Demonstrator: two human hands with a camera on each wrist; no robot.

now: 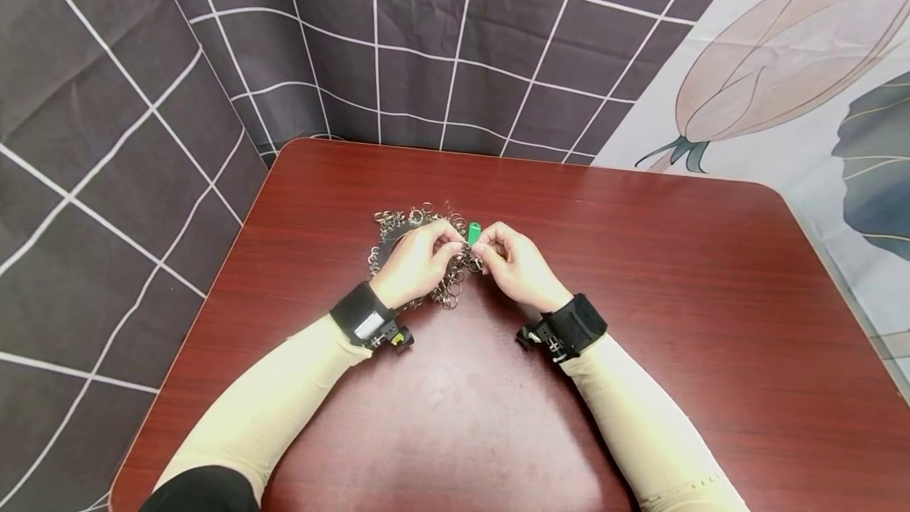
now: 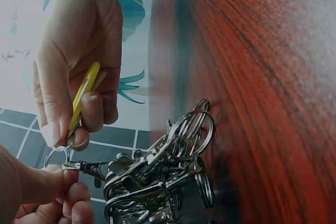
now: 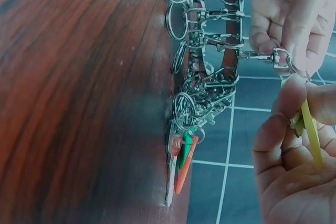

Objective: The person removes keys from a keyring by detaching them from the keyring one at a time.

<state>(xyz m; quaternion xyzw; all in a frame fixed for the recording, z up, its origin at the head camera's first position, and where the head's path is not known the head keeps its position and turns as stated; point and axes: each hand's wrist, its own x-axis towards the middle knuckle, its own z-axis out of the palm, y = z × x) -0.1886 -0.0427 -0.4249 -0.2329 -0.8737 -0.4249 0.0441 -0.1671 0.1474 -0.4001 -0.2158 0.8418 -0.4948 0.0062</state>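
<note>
My left hand (image 1: pixel 419 261) pinches the split ring (image 2: pixel 56 156) of a swivel clasp (image 2: pixel 86 167). In my right hand (image 1: pixel 520 265) is a yellow key tag (image 2: pixel 84 98), gripped between thumb and fingers. A thin metal piece lies along the tag; its kind is unclear. The tag's end meets the split ring at the fingertips, which partly hide whether the two are linked. Many silver clasps with rings (image 3: pixel 178 22) are hooked in a cluster beside and under the left hand. A green tag (image 1: pixel 474 232) lies just beyond the fingertips.
An orange tag (image 3: pixel 186 165) and a pale one (image 3: pixel 171 177) show beside the green one in the right wrist view. The reddish-brown table (image 1: pixel 668 283) stands against a dark checked cloth (image 1: pixel 419 30) at the back and left.
</note>
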